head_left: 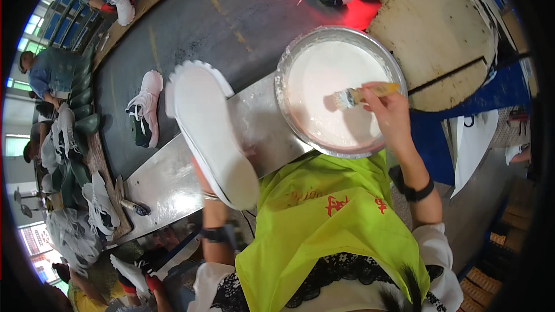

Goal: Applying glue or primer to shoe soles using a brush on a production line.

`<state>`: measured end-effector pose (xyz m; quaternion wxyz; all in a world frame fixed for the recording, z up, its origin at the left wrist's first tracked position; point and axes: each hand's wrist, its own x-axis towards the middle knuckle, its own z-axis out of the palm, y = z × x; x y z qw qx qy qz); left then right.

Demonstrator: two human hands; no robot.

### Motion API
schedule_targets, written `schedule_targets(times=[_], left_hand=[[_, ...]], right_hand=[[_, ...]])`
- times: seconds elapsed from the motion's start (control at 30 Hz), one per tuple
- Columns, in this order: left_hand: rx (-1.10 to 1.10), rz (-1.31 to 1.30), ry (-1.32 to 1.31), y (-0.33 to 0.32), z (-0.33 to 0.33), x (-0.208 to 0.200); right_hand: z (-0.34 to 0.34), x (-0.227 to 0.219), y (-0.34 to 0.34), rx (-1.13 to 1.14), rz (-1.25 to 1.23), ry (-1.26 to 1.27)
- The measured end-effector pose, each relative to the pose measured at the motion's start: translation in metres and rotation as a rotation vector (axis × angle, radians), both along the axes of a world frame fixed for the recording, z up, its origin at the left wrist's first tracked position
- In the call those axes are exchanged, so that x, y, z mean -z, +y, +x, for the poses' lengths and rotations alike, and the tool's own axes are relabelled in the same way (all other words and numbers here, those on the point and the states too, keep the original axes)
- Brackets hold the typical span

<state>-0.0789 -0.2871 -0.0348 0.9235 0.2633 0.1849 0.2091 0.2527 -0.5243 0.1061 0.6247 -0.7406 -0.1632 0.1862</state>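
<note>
The left hand [202,181] holds a white shoe sole [209,123] from below, over the near edge of the dark belt [191,20] and the shiny metal ledge [165,188], left of the bowl [398,75]. Most of its fingers are hidden under the sole, so how far they are spread I cannot tell. The sole's broad face is turned up, smooth and pale; its wide end points far and a little left, edged with scallops, and its rounded narrow end points near and right. A raised rim runs along its left side. The right hand [385,110] pinches the handle of a brush [348,98] between thumb and fingers, white-coated bristles pointing left over the white liquid [324,75] in the bowl. A pale pink and black shoe [148,104] sits on the belt, left of the sole.
</note>
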Motion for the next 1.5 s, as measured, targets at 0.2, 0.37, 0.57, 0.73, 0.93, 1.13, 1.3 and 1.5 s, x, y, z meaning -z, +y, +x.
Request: schedule_targets(times=[0.2,0.37,0.57,0.73,0.93,1.13,1.3,1.5], left_hand=[[0.108,-0.039,-0.048,-0.055,0.027,0.017],[0.151,-0.078,-0.065,-0.055,0.070,0.020],[0.262,-0.132,-0.172,-0.051,0.088,0.025],[0.379,-0.183,-0.211,-0.065,0.056,0.032],[0.329,-0.221,-0.218,-0.063,0.090,0.031],[0.282,-0.258,-0.232,-0.075,0.089,0.034],[0.129,-0.398,-0.062,-0.086,0.097,0.005],[0.204,-0.310,-0.108,-0.079,0.091,0.029]], right_hand=[[0.029,0.040,0.025,-0.159,-0.220,-0.484],[0.027,0.050,0.041,-0.223,-0.849,-0.814],[0.032,0.010,0.035,-0.174,-0.061,-0.400],[0.051,0.031,0.030,-0.154,-0.352,-0.525],[0.033,0.008,0.044,-0.091,0.129,-0.352],[-0.034,-0.014,0.076,-0.335,0.203,-0.615],[-0.086,-0.035,0.053,-0.583,0.131,-0.572],[-0.030,-0.036,0.099,-0.400,0.045,-0.255]])
